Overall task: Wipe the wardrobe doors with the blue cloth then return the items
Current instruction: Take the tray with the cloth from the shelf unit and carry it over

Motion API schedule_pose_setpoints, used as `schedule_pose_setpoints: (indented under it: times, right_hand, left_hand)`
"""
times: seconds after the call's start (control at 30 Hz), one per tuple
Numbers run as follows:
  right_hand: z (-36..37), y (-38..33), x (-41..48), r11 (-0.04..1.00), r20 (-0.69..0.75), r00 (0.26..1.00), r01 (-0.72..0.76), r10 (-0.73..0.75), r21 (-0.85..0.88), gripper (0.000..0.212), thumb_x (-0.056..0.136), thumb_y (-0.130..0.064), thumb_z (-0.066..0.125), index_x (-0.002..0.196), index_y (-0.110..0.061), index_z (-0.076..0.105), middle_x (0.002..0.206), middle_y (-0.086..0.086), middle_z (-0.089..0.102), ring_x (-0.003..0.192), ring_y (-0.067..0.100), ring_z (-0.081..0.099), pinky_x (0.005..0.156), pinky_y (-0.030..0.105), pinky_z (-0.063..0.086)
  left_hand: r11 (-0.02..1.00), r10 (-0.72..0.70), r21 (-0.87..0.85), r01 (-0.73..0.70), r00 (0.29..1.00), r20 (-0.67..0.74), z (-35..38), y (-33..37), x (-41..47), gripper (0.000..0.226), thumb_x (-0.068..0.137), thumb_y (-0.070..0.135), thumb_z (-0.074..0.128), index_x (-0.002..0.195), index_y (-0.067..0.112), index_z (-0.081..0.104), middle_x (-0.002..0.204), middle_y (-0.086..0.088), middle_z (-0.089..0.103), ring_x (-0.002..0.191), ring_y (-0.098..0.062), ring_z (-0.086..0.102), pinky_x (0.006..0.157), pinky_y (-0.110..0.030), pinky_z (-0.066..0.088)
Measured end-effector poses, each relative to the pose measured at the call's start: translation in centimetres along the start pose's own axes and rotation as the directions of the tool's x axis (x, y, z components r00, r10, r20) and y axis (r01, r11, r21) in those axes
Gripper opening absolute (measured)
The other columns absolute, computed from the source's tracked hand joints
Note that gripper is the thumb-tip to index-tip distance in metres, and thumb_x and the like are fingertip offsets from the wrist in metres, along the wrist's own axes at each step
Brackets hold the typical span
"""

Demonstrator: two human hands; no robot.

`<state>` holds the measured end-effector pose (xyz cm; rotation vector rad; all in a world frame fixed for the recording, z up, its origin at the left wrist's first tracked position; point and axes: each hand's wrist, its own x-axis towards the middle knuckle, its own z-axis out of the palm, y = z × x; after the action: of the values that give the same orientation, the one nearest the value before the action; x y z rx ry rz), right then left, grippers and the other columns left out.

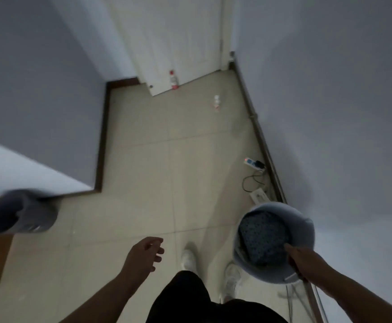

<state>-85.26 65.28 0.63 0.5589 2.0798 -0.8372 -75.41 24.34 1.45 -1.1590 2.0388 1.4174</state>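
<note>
Dim in here, a flat grey-blue light with no lamp in sight. The white door [176,38] at the far end is the palest patch; the tiled floor [167,171] looks dull beige with only soft shadows. The walls bow outward toward the frame's edges. A grey object [20,210] at the left is smeared by motion blur, and the white shoes [189,257] look soft too.

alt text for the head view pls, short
Looking down a tiled hallway, a person's right hand carries a pale basin holding the blue cloth; the left hand swings free and open. Two bottles stand on the floor near a white door ahead.
</note>
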Motion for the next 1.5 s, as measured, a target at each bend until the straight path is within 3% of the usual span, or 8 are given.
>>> schedule_pose_setpoints:
  times: [0.23, 0.37, 0.43, 0.5, 0.7, 0.87, 1.17, 1.5]
  right_hand:
    - [6.7, -9.3, -0.4, 0.869, 0.184, 0.964, 0.253, -0.191, -0.425, 0.036, 0.106, -0.032, 0.046, 0.077, -0.021, 0.065, 0.072, -0.002, 0.063, 0.069, 0.014, 0.061, 0.06, 0.02, 0.045]
    - [13.7, -14.0, -1.5, 0.698, 0.354, 0.911, 0.395, -0.212, -0.597, 0.037, 0.111, -0.02, 0.034, 0.139, -0.009, 0.056, 0.134, 0.014, 0.062, 0.126, 0.025, 0.058, 0.097, 0.018, 0.047]
    - [17.8, -16.0, -2.8, 0.693, 0.342, 0.911, 0.399, -0.229, -0.601, 0.031, 0.108, -0.023, 0.044, 0.1, -0.011, 0.072, 0.095, 0.01, 0.072, 0.089, 0.023, 0.066, 0.07, 0.018, 0.051]
    - [21.2, -17.2, -3.8, 0.602, 0.338, 0.907, 0.42, -0.25, -0.679, 0.037, 0.104, -0.024, 0.052, 0.07, -0.014, 0.065, 0.063, 0.002, 0.061, 0.058, 0.017, 0.055, 0.053, 0.024, 0.043]
    - [30.1, -20.3, -7.7, 0.457, 0.477, 0.849, 0.525, -0.226, -0.718, 0.034, 0.101, -0.014, 0.056, 0.067, -0.007, 0.055, 0.046, 0.004, 0.047, 0.036, 0.015, 0.039, 0.041, 0.019, 0.027]
    - [36.6, -23.5, -9.7, 0.268, 0.596, 0.78, 0.626, -0.193, -0.732, 0.031, 0.099, -0.018, 0.057, 0.069, -0.009, 0.061, 0.05, 0.003, 0.06, 0.037, 0.013, 0.048, 0.036, 0.015, 0.032]
    - [50.1, -32.9, -8.4, 0.123, 0.699, 0.71, 0.703, -0.081, -0.7, 0.026, 0.096, -0.019, 0.062, 0.074, -0.006, 0.062, 0.056, 0.005, 0.067, 0.046, 0.022, 0.058, 0.042, 0.024, 0.036]
    - [73.0, -42.5, -20.9, -0.003, 0.882, 0.468, 0.883, -0.049, -0.469, 0.017, 0.095, -0.022, 0.061, 0.09, -0.007, 0.068, 0.072, 0.008, 0.071, 0.056, 0.019, 0.06, 0.048, 0.028, 0.042]
  left_hand:
    - [0.921, -0.213, -0.37, 0.12, 0.952, -0.221, -6.1, -13.6, -6.8, 0.016, 0.103, 0.02, 0.059, 0.104, 0.022, 0.075, 0.089, -0.005, 0.079, 0.072, -0.019, 0.07, 0.059, -0.03, 0.049]
    - [0.82, -0.358, -0.549, 0.162, 0.894, -0.27, -8.3, -21.7, -10.9, 0.017, 0.102, 0.017, 0.059, 0.103, 0.019, 0.075, 0.089, -0.007, 0.079, 0.07, -0.021, 0.068, 0.059, -0.03, 0.047]
    - [0.767, -0.413, -0.619, 0.171, 0.87, -0.271, -9.4, -25.4, -12.9, 0.016, 0.102, 0.017, 0.06, 0.104, 0.018, 0.076, 0.089, -0.008, 0.078, 0.069, -0.021, 0.067, 0.058, -0.029, 0.045]
    - [0.729, -0.453, -0.662, 0.176, 0.849, -0.273, -10.5, -28.9, -14.8, 0.016, 0.102, 0.018, 0.06, 0.104, 0.02, 0.076, 0.091, -0.008, 0.078, 0.07, -0.02, 0.067, 0.058, -0.029, 0.046]
    - [0.633, -0.537, -0.75, 0.189, 0.806, -0.249, -13.4, -36.3, -19.4, 0.017, 0.1, 0.019, 0.06, 0.108, 0.025, 0.074, 0.096, -0.004, 0.079, 0.069, -0.019, 0.063, 0.057, -0.029, 0.045]
    - [0.524, -0.618, -0.84, 0.143, 0.742, -0.259, -15.2, -38.7, -20.5, 0.017, 0.1, 0.023, 0.06, 0.109, 0.028, 0.073, 0.098, -0.001, 0.079, 0.072, -0.019, 0.065, 0.06, -0.03, 0.048]
    - [0.343, -0.772, -0.937, 0.075, 0.591, -0.235, -19.2, -39.9, -20.2, 0.018, 0.101, 0.021, 0.06, 0.107, 0.027, 0.075, 0.095, -0.003, 0.08, 0.07, -0.019, 0.066, 0.057, -0.03, 0.048]
    - [0.1, -0.893, -0.994, -0.034, 0.438, -0.105, -21.3, -42.9, -21.3, 0.016, 0.102, 0.016, 0.061, 0.106, 0.02, 0.075, 0.096, -0.01, 0.078, 0.07, -0.024, 0.064, 0.056, -0.029, 0.045]
